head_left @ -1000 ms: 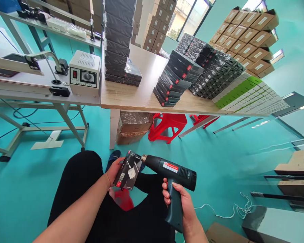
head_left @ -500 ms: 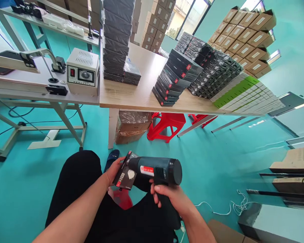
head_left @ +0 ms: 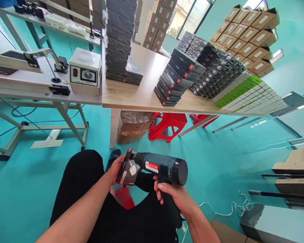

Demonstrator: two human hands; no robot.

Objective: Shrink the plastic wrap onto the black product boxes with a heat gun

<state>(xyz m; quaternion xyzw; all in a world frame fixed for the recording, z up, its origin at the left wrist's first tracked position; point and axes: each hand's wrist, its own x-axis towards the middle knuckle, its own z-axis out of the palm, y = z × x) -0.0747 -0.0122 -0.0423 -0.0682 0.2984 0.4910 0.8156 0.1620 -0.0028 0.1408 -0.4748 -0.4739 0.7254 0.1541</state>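
Note:
My left hand [head_left: 115, 168] is closed around one side of a small black box [head_left: 128, 172], which has red corner marks and a picture of a white charger. The box tilts above my knees. In my right hand [head_left: 171, 192] is a dark blue-green heat gun [head_left: 159, 165], gripped by its handle with the fingers wrapped round. Its metal nozzle points left at the upper part of the box, very close to it; I cannot tell whether they touch.
A wooden table [head_left: 142, 92] ahead bears stacked black boxes [head_left: 173, 77] and white-green boxes [head_left: 243, 91]. A sealing machine [head_left: 84, 76] stands on the left bench. Beneath the table are a carton [head_left: 135, 126] and a red stool [head_left: 168, 125]. A white cord [head_left: 221, 213] lies on the floor.
The box has turned slightly, showing more of its dark side. The heat gun has shifted a little right, and its nozzle now points at the box's upper edge. Both hands keep their hold.

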